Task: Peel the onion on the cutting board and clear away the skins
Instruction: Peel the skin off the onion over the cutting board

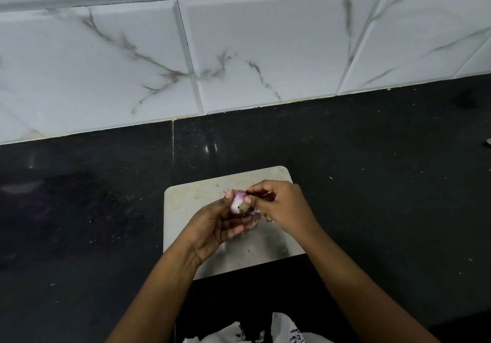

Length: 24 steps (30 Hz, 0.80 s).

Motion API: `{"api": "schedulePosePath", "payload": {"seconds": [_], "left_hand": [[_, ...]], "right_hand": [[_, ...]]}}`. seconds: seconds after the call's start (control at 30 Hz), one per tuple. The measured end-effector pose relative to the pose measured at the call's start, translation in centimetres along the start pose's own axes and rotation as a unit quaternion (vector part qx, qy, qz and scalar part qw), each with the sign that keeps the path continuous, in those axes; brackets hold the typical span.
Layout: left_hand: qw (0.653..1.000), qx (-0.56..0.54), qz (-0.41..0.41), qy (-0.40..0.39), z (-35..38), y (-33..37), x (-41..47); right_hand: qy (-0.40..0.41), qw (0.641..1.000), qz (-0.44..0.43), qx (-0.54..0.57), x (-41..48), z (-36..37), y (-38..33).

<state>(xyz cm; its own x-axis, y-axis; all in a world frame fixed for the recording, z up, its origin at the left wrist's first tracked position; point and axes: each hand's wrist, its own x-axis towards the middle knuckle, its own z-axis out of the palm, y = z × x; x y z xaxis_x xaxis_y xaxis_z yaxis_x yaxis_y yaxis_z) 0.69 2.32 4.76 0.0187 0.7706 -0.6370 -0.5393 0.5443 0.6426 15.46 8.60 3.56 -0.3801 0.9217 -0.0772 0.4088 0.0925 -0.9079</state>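
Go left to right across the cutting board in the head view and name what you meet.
Left hand → onion, gripped by that hand → right hand, pinching at the onion's top.

1 onion [237, 204], 1 cutting board [186, 204], 2 hands: L hand [212, 231], R hand [284, 207].

The onion [237, 204] is largely covered by the curled fingers of the left hand [212, 225] gripping it and by the right hand [281, 204] pinching at its top; whether a skin is caught in that pinch cannot be told. The loose skins [254, 221] are half hidden beneath both hands. The cutting board [186, 204] is crossed at its near edge by the forearms. A printed white garment [285, 328] is cut off by the bottom edge, a pale scrap [487, 142] by the right.
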Motion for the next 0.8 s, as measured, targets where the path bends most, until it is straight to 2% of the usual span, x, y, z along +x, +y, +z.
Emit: {"api": "schedulePosePath", "payload": {"seconds": [0.2, 0.4, 0.5, 0.67, 0.8], "left_hand": [[0.998, 0.008, 0.056, 0.01, -0.1, -0.4, -0.1], [0.998, 0.014, 0.058, -0.01, -0.5, -0.8, -0.1], [0.998, 0.003, 0.051, -0.026, -1.1, -1.3, -0.2], [0.996, -0.01, 0.049, -0.08, -1.9, -2.1, -0.2], [0.994, -0.055, 0.054, -0.075, -2.3, -1.9, 0.0]], "right_hand": [[-0.012, 0.982, -0.061, -0.177, -0.2, -0.8, -2.1], [-0.021, 0.979, -0.082, -0.187, -0.3, -0.8, -2.4], [-0.056, 0.982, -0.06, -0.167, 0.5, -0.9, -1.7], [-0.053, 0.975, 0.034, -0.211, 2.7, -1.3, 1.4], [-0.125, 0.948, 0.011, -0.294, 2.3, -1.0, 1.7]]}}
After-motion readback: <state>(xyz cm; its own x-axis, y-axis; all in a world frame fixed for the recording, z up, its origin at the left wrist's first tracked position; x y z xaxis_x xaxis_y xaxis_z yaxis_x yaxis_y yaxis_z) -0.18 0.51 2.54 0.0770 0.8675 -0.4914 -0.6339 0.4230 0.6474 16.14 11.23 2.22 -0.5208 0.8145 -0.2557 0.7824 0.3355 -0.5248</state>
